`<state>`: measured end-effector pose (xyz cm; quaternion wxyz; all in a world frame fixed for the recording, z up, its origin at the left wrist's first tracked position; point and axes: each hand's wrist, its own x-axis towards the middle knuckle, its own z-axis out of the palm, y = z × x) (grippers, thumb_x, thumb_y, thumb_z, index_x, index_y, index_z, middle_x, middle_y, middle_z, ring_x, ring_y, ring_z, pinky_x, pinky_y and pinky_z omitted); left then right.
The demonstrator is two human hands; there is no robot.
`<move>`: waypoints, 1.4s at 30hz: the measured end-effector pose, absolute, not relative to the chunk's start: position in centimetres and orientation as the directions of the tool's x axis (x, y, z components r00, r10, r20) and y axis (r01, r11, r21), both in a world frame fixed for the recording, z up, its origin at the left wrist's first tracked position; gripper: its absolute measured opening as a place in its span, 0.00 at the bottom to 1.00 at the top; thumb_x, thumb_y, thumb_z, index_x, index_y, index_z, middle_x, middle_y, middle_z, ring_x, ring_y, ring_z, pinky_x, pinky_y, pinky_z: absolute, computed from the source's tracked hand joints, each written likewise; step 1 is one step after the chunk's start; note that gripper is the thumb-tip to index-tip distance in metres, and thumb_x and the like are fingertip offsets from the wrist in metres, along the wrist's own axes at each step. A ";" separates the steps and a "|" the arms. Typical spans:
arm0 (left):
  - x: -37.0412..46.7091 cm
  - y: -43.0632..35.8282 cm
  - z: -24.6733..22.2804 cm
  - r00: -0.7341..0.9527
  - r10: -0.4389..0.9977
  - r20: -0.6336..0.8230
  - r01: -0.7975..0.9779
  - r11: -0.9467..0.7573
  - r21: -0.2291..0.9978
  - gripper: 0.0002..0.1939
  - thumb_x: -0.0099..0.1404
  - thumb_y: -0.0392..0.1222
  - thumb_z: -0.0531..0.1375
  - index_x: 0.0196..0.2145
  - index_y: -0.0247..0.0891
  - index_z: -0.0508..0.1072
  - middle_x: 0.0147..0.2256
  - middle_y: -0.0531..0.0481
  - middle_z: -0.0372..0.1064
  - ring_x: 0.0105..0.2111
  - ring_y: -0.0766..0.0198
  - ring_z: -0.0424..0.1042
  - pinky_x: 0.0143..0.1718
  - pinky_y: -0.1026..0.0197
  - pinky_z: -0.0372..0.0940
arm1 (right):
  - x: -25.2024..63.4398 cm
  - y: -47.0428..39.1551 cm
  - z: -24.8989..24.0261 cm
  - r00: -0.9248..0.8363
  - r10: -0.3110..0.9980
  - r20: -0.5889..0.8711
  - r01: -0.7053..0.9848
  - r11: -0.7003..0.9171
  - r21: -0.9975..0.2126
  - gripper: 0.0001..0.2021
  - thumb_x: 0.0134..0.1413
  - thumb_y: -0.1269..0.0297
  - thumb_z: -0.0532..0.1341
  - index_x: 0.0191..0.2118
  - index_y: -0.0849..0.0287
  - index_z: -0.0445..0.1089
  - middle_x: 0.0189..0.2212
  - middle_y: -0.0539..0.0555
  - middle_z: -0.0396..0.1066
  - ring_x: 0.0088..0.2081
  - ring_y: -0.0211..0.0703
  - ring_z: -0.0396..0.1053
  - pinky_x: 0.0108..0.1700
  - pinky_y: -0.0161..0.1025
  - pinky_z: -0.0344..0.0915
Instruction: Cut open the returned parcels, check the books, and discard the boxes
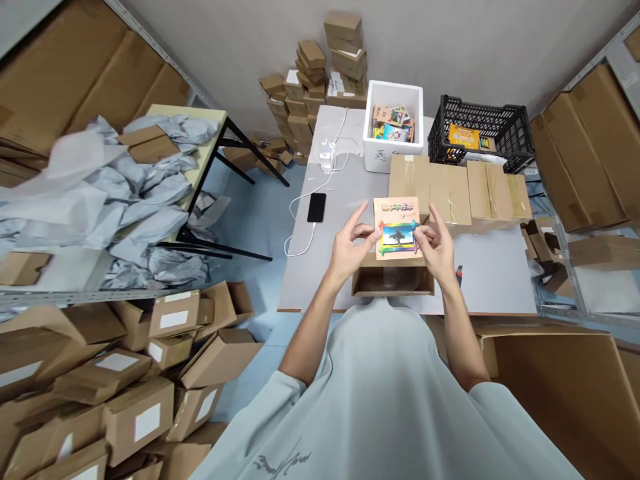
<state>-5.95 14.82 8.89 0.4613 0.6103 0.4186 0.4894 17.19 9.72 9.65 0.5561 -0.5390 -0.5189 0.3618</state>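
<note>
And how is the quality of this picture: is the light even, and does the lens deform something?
Head view: the light looks soft and fairly even, with the inside of the open carton darker; head view, sides: wide-angle distortion seems to slant the tall cartons at far right; head view, centre: the tree-picture card looks fairly sharp, but its smallest print cannot be read.
</note>
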 end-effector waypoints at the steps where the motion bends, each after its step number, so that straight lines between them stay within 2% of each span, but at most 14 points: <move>1: -6.0 14.8 8.9 0.189 0.963 0.194 0.048 -0.207 0.977 0.33 0.74 0.61 0.73 0.68 0.41 0.80 0.44 0.45 0.88 0.44 0.56 0.86 0.55 0.53 0.80 | 17.2 9.7 9.8 0.201 0.965 0.170 0.156 0.140 -0.978 0.33 0.72 0.40 0.69 0.75 0.46 0.73 0.55 0.57 0.87 0.50 0.50 0.84 0.55 0.50 0.83; 5: -6.2 14.9 9.3 0.201 0.970 0.140 0.030 -0.149 0.988 0.25 0.78 0.61 0.66 0.58 0.40 0.87 0.56 0.40 0.87 0.51 0.52 0.86 0.53 0.52 0.81 | 17.3 9.5 10.7 0.206 0.976 0.073 0.132 0.046 -0.990 0.26 0.72 0.35 0.65 0.58 0.50 0.85 0.58 0.58 0.86 0.51 0.53 0.85 0.48 0.47 0.83; 7: -6.2 15.0 9.5 0.242 0.967 0.082 -0.007 -0.082 0.997 0.26 0.78 0.61 0.64 0.58 0.39 0.87 0.51 0.39 0.88 0.45 0.53 0.87 0.45 0.54 0.80 | 17.3 9.7 11.0 0.169 0.985 -0.013 0.072 -0.025 -0.997 0.28 0.67 0.33 0.69 0.56 0.51 0.84 0.49 0.57 0.88 0.41 0.49 0.85 0.37 0.41 0.79; 10: -6.0 15.3 9.5 0.298 0.954 -0.017 -0.050 0.034 0.998 0.30 0.75 0.66 0.67 0.54 0.35 0.86 0.40 0.38 0.88 0.31 0.56 0.85 0.32 0.57 0.75 | 17.0 10.1 10.9 0.136 0.983 -0.122 -0.001 -0.123 -0.992 0.29 0.59 0.30 0.74 0.41 0.55 0.81 0.31 0.54 0.86 0.24 0.40 0.76 0.26 0.35 0.68; 14: -5.6 15.7 9.1 0.251 0.960 -0.123 -0.043 0.138 0.990 0.35 0.70 0.75 0.69 0.43 0.34 0.85 0.32 0.38 0.86 0.22 0.60 0.80 0.24 0.61 0.67 | 16.4 10.6 10.5 0.143 0.971 -0.192 -0.050 -0.186 -0.981 0.33 0.54 0.26 0.75 0.29 0.55 0.75 0.20 0.50 0.78 0.17 0.34 0.65 0.21 0.32 0.60; 18: -5.8 15.8 8.7 0.227 0.966 -0.126 -0.063 0.144 0.988 0.39 0.73 0.79 0.62 0.39 0.35 0.83 0.37 0.35 0.87 0.28 0.57 0.84 0.24 0.62 0.69 | 16.2 10.4 9.8 0.155 0.966 -0.207 -0.085 -0.196 -0.977 0.34 0.61 0.23 0.68 0.34 0.56 0.78 0.29 0.55 0.84 0.21 0.35 0.70 0.23 0.32 0.65; 20: -6.0 15.5 8.3 0.241 0.963 -0.120 -0.057 0.138 0.989 0.38 0.73 0.78 0.62 0.43 0.35 0.84 0.42 0.35 0.88 0.33 0.55 0.86 0.26 0.62 0.72 | 16.1 10.0 9.3 0.165 0.959 -0.229 -0.096 -0.215 -0.972 0.36 0.65 0.23 0.63 0.44 0.57 0.82 0.35 0.56 0.86 0.23 0.36 0.73 0.25 0.33 0.70; 22: -6.1 14.9 7.7 0.263 0.958 -0.112 -0.038 0.126 0.991 0.33 0.69 0.72 0.69 0.48 0.35 0.85 0.49 0.35 0.87 0.39 0.53 0.88 0.30 0.62 0.77 | 15.9 9.3 8.6 0.172 0.953 -0.249 -0.101 -0.235 -0.967 0.36 0.63 0.27 0.68 0.57 0.56 0.82 0.44 0.57 0.88 0.26 0.38 0.75 0.26 0.34 0.73; 24: -5.9 14.0 6.7 0.291 0.949 -0.120 -0.047 0.140 0.989 0.33 0.62 0.63 0.76 0.54 0.36 0.83 0.53 0.35 0.86 0.43 0.51 0.88 0.36 0.59 0.81 | 15.5 8.4 7.6 0.163 0.950 -0.266 -0.130 -0.247 -0.960 0.41 0.56 0.35 0.76 0.69 0.52 0.77 0.58 0.60 0.85 0.32 0.41 0.80 0.28 0.35 0.78; 27: -5.7 12.6 4.8 0.308 0.923 -0.230 -0.060 0.260 0.964 0.40 0.63 0.62 0.75 0.68 0.45 0.77 0.56 0.39 0.86 0.38 0.52 0.87 0.30 0.54 0.83 | 15.0 6.7 5.7 0.130 0.932 -0.338 -0.236 -0.302 -0.924 0.52 0.52 0.37 0.79 0.79 0.44 0.65 0.70 0.62 0.77 0.35 0.45 0.84 0.30 0.40 0.82; 35: -6.6 10.2 3.6 0.434 0.796 -0.422 0.051 0.446 0.894 0.32 0.58 0.67 0.77 0.59 0.61 0.84 0.55 0.50 0.87 0.46 0.42 0.89 0.43 0.38 0.88 | 15.6 3.0 2.2 0.158 0.841 -0.518 -0.339 -0.446 -0.828 0.42 0.43 0.32 0.83 0.58 0.56 0.80 0.48 0.61 0.88 0.45 0.60 0.88 0.44 0.54 0.88; 38: -5.5 14.4 4.9 0.461 0.835 -0.302 -0.005 0.342 0.940 0.35 0.59 0.68 0.77 0.61 0.56 0.83 0.51 0.45 0.88 0.47 0.39 0.89 0.46 0.34 0.87 | 16.6 7.3 3.3 0.191 0.880 -0.435 -0.295 -0.372 -0.880 0.43 0.42 0.32 0.83 0.58 0.57 0.81 0.50 0.63 0.88 0.48 0.63 0.87 0.46 0.55 0.88; 40: -4.1 19.7 7.2 0.428 0.887 -0.175 -0.016 0.201 0.979 0.40 0.57 0.68 0.78 0.62 0.48 0.82 0.56 0.38 0.85 0.46 0.37 0.88 0.50 0.30 0.85 | 17.4 13.1 5.6 0.227 0.926 -0.303 -0.248 -0.246 -0.937 0.45 0.45 0.32 0.81 0.62 0.58 0.80 0.54 0.66 0.87 0.53 0.63 0.86 0.52 0.58 0.87; 42: -2.7 25.7 11.0 0.284 0.959 0.011 0.028 -0.020 0.999 0.44 0.55 0.66 0.80 0.62 0.40 0.81 0.65 0.30 0.78 0.58 0.33 0.84 0.60 0.28 0.80 | 18.3 19.9 9.0 0.284 0.949 -0.137 -0.223 -0.073 -0.972 0.46 0.51 0.33 0.78 0.68 0.57 0.76 0.61 0.66 0.83 0.62 0.59 0.82 0.65 0.58 0.81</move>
